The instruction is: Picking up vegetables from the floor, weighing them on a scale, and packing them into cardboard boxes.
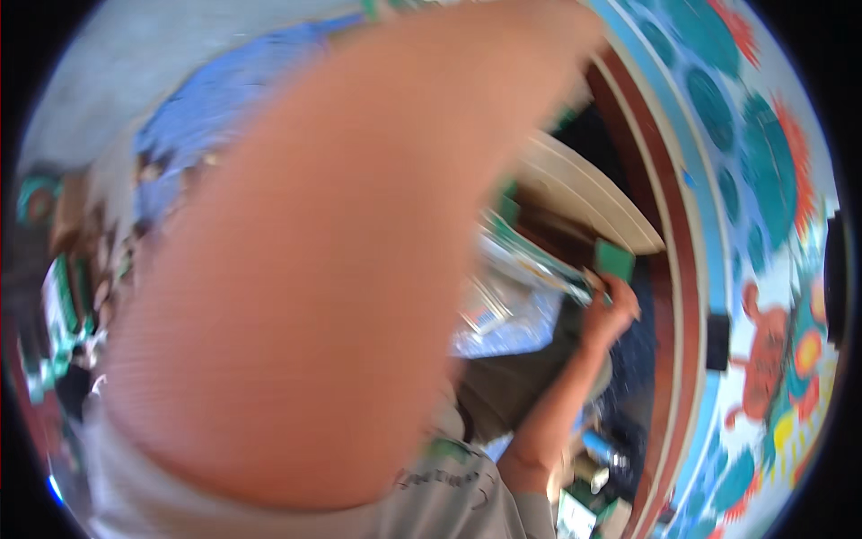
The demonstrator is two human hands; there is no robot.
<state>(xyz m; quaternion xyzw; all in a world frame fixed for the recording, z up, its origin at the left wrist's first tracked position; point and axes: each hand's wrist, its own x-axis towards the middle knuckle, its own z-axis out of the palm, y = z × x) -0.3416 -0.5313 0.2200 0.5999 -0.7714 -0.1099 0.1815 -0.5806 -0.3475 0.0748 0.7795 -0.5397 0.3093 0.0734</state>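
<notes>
My left arm sweeps up across most of the view, close and smeared by motion. Its hand [575, 40] is at the top right, too blurred to show the fingers. Lower down, my right hand [611, 314] is closed on the end of a long shiny strip [534, 251], clear with green edges; its exact kind cannot be made out. Right beside those fingers is a small green square piece [615, 260]. Under the strip lies crinkled clear-blue plastic [530, 323] over my lap, with a pale flat item [485, 308] on it. The left arm hides much of the middle.
A curved tan wooden panel [593, 184] stands behind the strip. To the right runs a wall with a dark red band [660, 180] and painted murals [768, 171]. Blue sheeting [211, 108] lies at the far left. Small boxes and containers [593, 476] sit at lower right.
</notes>
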